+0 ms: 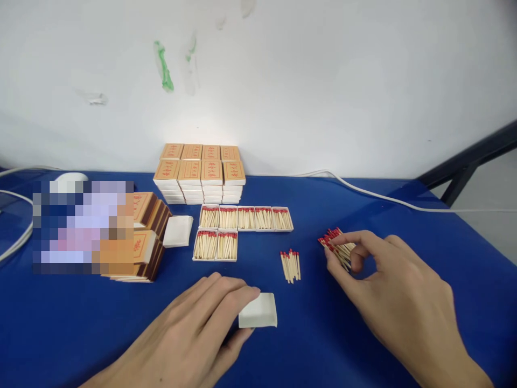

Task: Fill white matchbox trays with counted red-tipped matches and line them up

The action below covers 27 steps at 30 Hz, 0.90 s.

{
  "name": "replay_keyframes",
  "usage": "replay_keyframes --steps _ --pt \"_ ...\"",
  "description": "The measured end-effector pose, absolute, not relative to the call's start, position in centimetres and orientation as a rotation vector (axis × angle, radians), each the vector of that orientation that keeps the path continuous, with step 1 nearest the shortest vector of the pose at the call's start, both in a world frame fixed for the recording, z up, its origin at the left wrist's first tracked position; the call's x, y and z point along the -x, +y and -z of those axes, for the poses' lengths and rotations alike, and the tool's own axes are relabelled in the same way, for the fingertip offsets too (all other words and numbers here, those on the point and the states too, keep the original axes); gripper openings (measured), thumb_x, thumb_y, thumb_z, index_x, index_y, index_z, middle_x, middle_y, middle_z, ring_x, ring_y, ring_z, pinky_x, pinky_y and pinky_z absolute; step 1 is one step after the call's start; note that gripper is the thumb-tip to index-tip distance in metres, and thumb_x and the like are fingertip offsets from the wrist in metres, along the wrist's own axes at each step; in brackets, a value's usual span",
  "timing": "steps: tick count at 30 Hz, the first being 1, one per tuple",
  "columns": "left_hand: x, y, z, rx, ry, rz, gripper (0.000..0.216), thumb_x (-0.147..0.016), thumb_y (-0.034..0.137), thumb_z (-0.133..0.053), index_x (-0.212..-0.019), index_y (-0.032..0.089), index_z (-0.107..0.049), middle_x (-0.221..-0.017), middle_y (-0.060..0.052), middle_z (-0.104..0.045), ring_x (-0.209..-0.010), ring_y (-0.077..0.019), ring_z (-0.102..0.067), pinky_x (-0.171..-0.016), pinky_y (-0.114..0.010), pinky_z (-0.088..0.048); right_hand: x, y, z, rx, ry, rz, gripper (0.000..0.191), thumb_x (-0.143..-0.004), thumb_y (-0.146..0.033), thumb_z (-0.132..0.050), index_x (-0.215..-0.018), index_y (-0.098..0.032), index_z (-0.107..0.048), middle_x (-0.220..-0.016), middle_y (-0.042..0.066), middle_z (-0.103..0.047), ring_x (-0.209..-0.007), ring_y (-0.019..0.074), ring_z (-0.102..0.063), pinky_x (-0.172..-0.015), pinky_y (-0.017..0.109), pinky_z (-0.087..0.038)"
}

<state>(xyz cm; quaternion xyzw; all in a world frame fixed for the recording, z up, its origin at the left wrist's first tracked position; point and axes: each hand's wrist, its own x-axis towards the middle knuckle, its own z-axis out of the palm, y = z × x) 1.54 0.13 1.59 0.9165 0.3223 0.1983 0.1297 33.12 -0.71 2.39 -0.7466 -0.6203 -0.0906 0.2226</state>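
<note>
My left hand (202,323) grips a white, empty matchbox tray (259,311) between thumb and fingers, low in the middle of the view. To the right, my right hand (396,291) reaches over a loose pile of red-headed matches (341,250). Its thumb and index fingertips close on matches at the left edge of the pile; how many is hidden. Between the two hands lies a small row of matches (290,266) on the blue table (307,334). Several trays filled with matches (246,218) stand in two rows behind it.
Stacked matchboxes (201,171) stand against the wall. More matchbox sleeves (141,242) are piled at left, beside white trays (177,231) and a blurred-out patch (84,226). A white cable (363,195) runs along the back right, near a black metal bar (464,167).
</note>
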Motion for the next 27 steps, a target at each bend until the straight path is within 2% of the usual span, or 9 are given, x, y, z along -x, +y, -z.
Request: replay_keyframes --steps 16,22,27 --pt "-1.6 0.09 -1.9 -2.634 0.939 -0.627 0.032 -0.12 0.024 -0.051 -0.15 0.026 -0.061 -0.136 -0.003 -0.082 -0.127 -0.0185 -0.082 -0.122 -0.034 -0.061 -33.04 -0.75 -2.48 2.038 -1.732 0.247 0.043 -0.107 -0.065 -0.056 -0.094 -0.029 -0.077 -0.071 0.003 -0.066 -0.062 0.0239 -0.067 -0.044 0.03 -0.037" --pt "-1.6 0.29 -1.8 -2.612 0.943 -0.593 0.035 -0.12 0.024 -0.053 -0.154 0.027 -0.058 -0.139 -0.002 -0.08 -0.129 -0.0174 -0.08 -0.127 -0.035 -0.057 -33.08 -0.64 -2.49 2.04 -1.728 0.214 0.04 -0.107 -0.064 -0.058 -0.096 -0.03 -0.077 -0.071 0.001 -0.066 -0.062 0.0235 -0.067 -0.045 0.028 -0.04" --pt "-1.62 0.37 -1.71 -2.611 0.923 -0.603 0.035 -0.119 0.024 -0.055 -0.154 0.027 -0.058 -0.138 -0.003 -0.08 -0.129 -0.0178 -0.08 -0.124 -0.034 -0.059 -33.08 -0.61 -2.5 2.037 -1.721 0.222 0.045 -0.108 -0.066 -0.056 -0.094 -0.029 -0.077 -0.07 0.002 -0.065 -0.061 0.0229 -0.066 -0.045 0.028 -0.037"
